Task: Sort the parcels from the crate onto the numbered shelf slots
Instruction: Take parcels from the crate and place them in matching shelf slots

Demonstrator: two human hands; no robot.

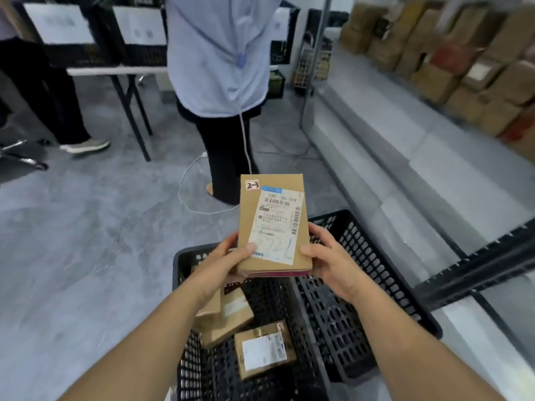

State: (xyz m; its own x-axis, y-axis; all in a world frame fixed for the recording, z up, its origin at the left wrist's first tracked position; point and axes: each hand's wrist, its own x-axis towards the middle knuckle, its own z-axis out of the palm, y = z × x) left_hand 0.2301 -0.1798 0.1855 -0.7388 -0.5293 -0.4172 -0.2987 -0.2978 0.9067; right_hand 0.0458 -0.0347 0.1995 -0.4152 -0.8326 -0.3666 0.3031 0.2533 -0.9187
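I hold a flat brown cardboard parcel point(272, 224) above the black plastic crate point(362, 285). It carries a white shipping label and a small sticker reading 2-3 at its top left corner. My left hand point(228, 261) grips its lower left edge, thumb on the label. My right hand point(327, 256) grips the lower right edge. A pink-edged item lies under the parcel, pressed against it. Inside the crate lie three more brown parcels point(265, 350), one partly hidden by my left forearm.
A person in a light blue top point(220, 53) stands just ahead with a white cable trailing on the grey floor. Shelves with stacked brown boxes point(451, 65) run along the right. A folding table point(115, 72) with black crates stands at the back left, next to another person's legs.
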